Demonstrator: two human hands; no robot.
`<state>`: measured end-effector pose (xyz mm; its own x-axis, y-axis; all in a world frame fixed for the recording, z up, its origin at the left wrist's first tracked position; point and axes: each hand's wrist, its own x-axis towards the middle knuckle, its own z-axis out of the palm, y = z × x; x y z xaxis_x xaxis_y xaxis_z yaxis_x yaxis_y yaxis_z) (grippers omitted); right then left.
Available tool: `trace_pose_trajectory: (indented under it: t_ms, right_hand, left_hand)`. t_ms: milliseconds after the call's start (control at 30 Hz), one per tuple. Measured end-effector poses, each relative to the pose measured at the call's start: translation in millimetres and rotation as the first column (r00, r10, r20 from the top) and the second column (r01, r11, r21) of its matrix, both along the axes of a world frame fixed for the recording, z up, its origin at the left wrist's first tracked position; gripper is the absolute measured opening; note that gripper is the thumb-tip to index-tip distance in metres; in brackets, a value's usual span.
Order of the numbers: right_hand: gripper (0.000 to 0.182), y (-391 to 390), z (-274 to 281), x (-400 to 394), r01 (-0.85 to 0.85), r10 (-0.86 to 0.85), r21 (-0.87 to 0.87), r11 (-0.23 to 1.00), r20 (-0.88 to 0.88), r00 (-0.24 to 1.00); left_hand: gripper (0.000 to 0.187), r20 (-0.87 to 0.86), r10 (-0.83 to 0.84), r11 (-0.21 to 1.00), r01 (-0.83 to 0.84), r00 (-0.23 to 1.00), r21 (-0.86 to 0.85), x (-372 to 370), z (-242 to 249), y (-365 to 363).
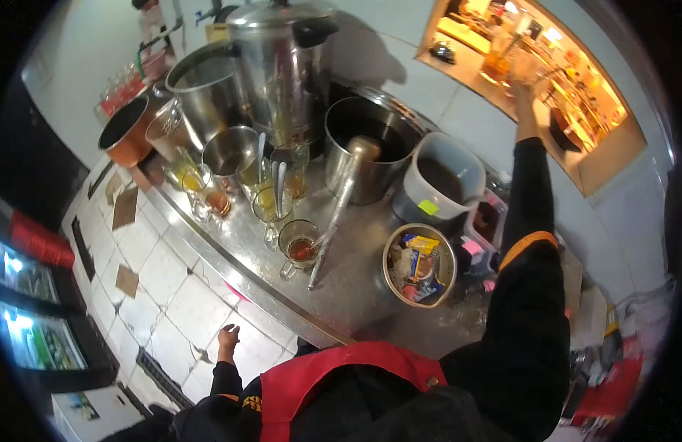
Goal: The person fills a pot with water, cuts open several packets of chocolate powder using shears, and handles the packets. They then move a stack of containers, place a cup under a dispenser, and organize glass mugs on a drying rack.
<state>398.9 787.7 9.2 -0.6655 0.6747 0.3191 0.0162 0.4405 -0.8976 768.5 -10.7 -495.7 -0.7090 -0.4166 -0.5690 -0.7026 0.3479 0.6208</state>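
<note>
My right arm reaches up to a lit hatch in the wall, and my right hand [524,92] is closed about a clear glass [527,68], its fingers partly hidden. Beside that glass stands another with an amber drink [494,68]. Low on the left, my left hand [228,337] hangs over the tiled floor, fingers loosely apart and holding nothing. On the steel counter [348,295] stands a glass mug [300,243] with a little reddish-brown liquid and a spoon. A long-handled ladle [337,214] leans on a dark-filled steel pot [363,166].
A white tub [444,177] of dark liquid and a metal bowl [420,265] of small packets stand on the right. Several glass mugs with spoons, a steel pot [208,88] and a tall lidded urn [282,74] crowd the left and back. A fridge [35,335] is far left.
</note>
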Motion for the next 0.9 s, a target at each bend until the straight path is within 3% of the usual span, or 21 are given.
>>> trace_pose_trajectory:
  t_ms: [33,100,167,233,300,367,433,500,567,667,767,900]
  right_hand:
    - [0.035,12.6,-2.0,-12.3,-0.013,0.013,0.013,1.0,0.027,1.0]
    - [0.035,62.7,-15.6,-46.7,-0.262,0.261,0.001,0.965,-0.092,0.961]
    - [0.04,85.9,-14.5,-67.2,-0.333,0.323,-0.149,0.931,-0.087,0.943]
    - [0.045,160.1,-33.9,-109.5,-0.515,0.528,0.221,0.828,0.001,0.849]
    - [0.046,120.9,-22.5,-93.6,-0.441,0.417,-0.043,0.896,-0.257,0.872]
    - [0.054,48.7,10.7,-64.0,-0.273,0.274,-0.088,0.958,-0.009,0.962]
    - [0.052,51.4,11.6,-60.6,-0.29,0.294,-0.098,0.952,0.021,0.956]
    - [0.048,75.2,12.4,-58.0,-0.298,0.303,-0.087,0.951,0.059,0.951]
    - [0.045,94.2,14.4,-51.4,-0.301,0.306,-0.071,0.951,0.086,0.948]
    - [0.044,82.4,23.0,-21.5,-0.293,0.299,-0.06,0.954,0.172,0.939]
    - [0.052,-7.6,30.8,51.8,-0.251,0.255,-0.049,0.967,0.262,0.931]
    - [0.049,-97.8,35.8,140.2,-0.307,0.305,-0.036,0.951,0.285,0.909]
  left_hand:
    - [0.042,0.022,0.029,1.0,-0.029,0.999,0.0,7.7,-0.7,6.8]
    - [0.041,0.147,-0.078,0.996,0.072,0.986,0.043,20.0,-1.5,26.9]
    - [0.042,0.235,-0.084,0.996,0.076,0.968,0.044,35.8,-3.6,39.2]
    - [0.042,0.309,-0.239,0.969,0.248,0.921,0.011,49.8,-9.9,45.6]
    - [0.044,0.256,-0.368,0.915,0.398,0.894,-0.073,66.6,-49.5,31.5]
    - [0.045,0.261,-0.379,0.902,0.417,0.888,-0.108,59.7,-33.5,34.4]
    - [0.045,0.242,-0.339,0.919,0.375,0.909,-0.12,49.4,-31.2,29.4]
    - [0.044,0.157,-0.333,0.915,0.359,0.93,-0.182,35.6,-19.6,27.4]
    - [0.041,0.046,-0.322,0.875,0.316,0.946,-0.368,16.4,-0.3,26.6]
    - [0.035,-0.27,-0.014,0.883,-0.115,0.963,-0.454,-23.5,33.5,23.5]
    - [0.033,-0.531,0.12,0.862,-0.354,0.839,-0.363,-65.2,87.5,21.9]
    - [0.039,-0.797,0.029,0.86,-0.422,0.603,-0.288,-108.5,163.9,43.9]
